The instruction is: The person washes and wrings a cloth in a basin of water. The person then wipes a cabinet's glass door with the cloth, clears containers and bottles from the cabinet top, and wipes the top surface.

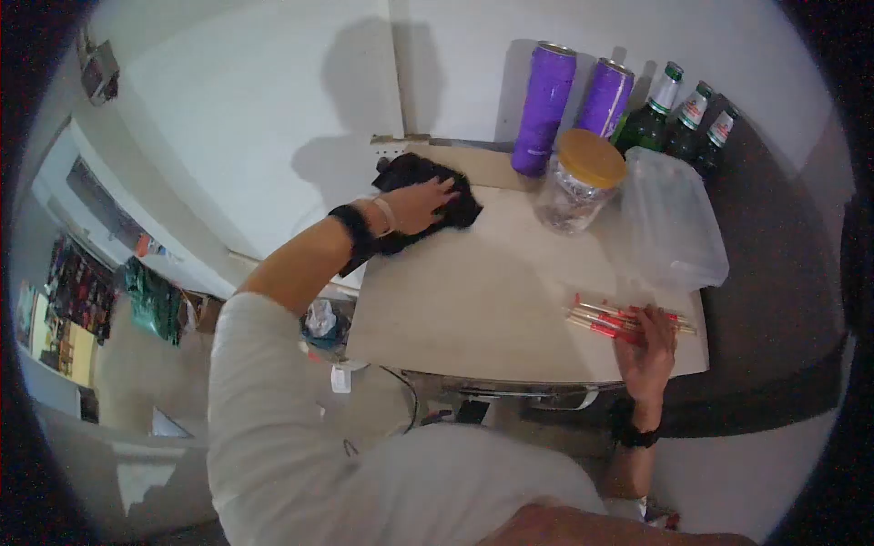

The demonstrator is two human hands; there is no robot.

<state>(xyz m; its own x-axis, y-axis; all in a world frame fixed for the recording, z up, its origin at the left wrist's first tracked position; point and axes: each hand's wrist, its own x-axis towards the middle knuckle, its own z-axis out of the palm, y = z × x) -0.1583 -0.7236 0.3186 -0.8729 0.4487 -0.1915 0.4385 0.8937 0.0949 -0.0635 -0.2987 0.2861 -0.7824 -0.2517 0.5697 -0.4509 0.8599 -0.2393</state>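
Observation:
A bunched black cloth lies at the back left of the pale tabletop. My left hand rests on top of it, fingers stretched out over the fabric. Toward the front right, my right hand has its fingers closed over a loose bundle of thin sticks, pale wood-coloured with red parts. The sticks lie roughly crosswise and stick out on both sides of the fingers. My palm and fingers hide their middle.
Two purple cans, several green bottles, an orange-lidded clear jar and a translucent plastic container stand along the back right. A white wall rises behind. Below the left edge sits a bag-lined bin.

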